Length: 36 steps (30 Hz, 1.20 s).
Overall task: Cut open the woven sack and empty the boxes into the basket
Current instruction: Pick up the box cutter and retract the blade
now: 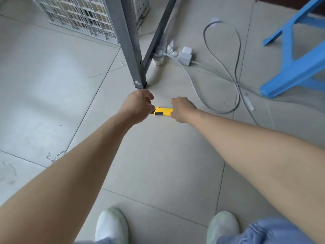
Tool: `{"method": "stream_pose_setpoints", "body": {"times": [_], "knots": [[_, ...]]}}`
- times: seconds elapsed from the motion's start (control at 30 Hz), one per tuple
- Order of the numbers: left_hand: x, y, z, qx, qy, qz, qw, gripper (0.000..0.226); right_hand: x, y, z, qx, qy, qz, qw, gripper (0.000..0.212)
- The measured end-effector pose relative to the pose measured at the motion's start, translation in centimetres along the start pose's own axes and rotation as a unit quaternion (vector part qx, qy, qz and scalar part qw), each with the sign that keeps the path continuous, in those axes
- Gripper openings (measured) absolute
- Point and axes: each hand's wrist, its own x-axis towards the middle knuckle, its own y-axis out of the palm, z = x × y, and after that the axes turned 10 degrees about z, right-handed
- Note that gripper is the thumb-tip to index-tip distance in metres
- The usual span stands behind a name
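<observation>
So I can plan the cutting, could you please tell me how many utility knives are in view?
1: the yellow utility knife, held between the left hand and the right hand. Others may lie out of view.

Left arm (73, 173): bare, stretched forward and down, nearly straight.
Left hand (136, 107): back facing up, my fingers curled, pinching the dark end of the knife (163, 111).
Right arm (255, 147): bare, reaching in from my right side, angled inward.
Right hand (182, 109): knuckles up, my fingers wrapped round the knife's other end.
Both hands: near each other but apart, joined only by the knife.
</observation>
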Motion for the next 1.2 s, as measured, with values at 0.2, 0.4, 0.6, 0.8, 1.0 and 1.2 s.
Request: {"method": "stream_pose_setpoints", "body": {"times": [0.2, 0.4, 0.6, 0.8, 1.0, 1.2], "knots": [[0.0, 0.4, 1.3, -0.02, -0.011, -0.011, 1.0, 0.027, 3.5, 2.4, -0.4, -0.046, -0.002, 0.042, 0.998, 0.035], [0.5, 0.0, 2.8, -0.015, -0.028, -0.031, 0.999, 0.025, 5.6, 3.8, -0.1, -0.083, 0.001, 0.039, 0.996, 0.044], [0.4, 0.0, 3.0, -0.017, -0.024, -0.019, 0.999, 0.024, 5.3, 4.3, 0.9, -0.052, 0.01, 0.042, 0.998, 0.048], [-3.9, -4.2, -0.3, -0.035, -0.033, -0.007, 0.999, 0.023, -2.0, -2.5, 5.4, 0.006, -0.054, 0.039, 0.998, 0.039], [-12.8, -13.0, -5.8, -0.048, -0.071, -0.019, 0.996, 0.018, -12.9, -12.7, 11.7, 0.004, -0.117, 0.065, 0.991, 0.038], [-24.1, -24.2, -13.7, -0.073, -0.098, -0.069, 0.99, 0.021, -25.4, -24.4, 18.0, 0.002, -0.166, 0.085, 0.983, 0.037]]}}
